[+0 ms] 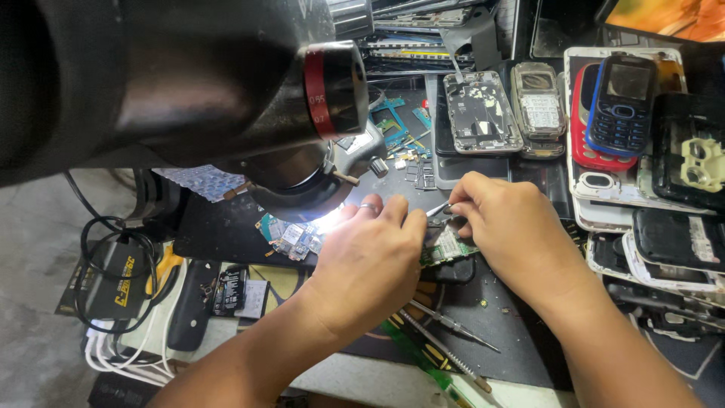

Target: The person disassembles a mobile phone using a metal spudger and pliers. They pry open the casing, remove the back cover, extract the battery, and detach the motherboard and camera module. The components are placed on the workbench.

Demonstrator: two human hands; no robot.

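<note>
Pressing our left hand [370, 261] flat-fingered on the green circuit board [447, 248], we pinch slim tweezers [438, 209] in our closed right hand [513, 234]. Crowding us: microscope [302, 128] above, phones [623, 102] along the right edge; spare tweezers [449, 325] lie on the open mat nearer us.

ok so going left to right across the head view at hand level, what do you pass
black cable coil → small blue circuit board → left hand → green circuit board → right hand → stacked phone shells
</note>
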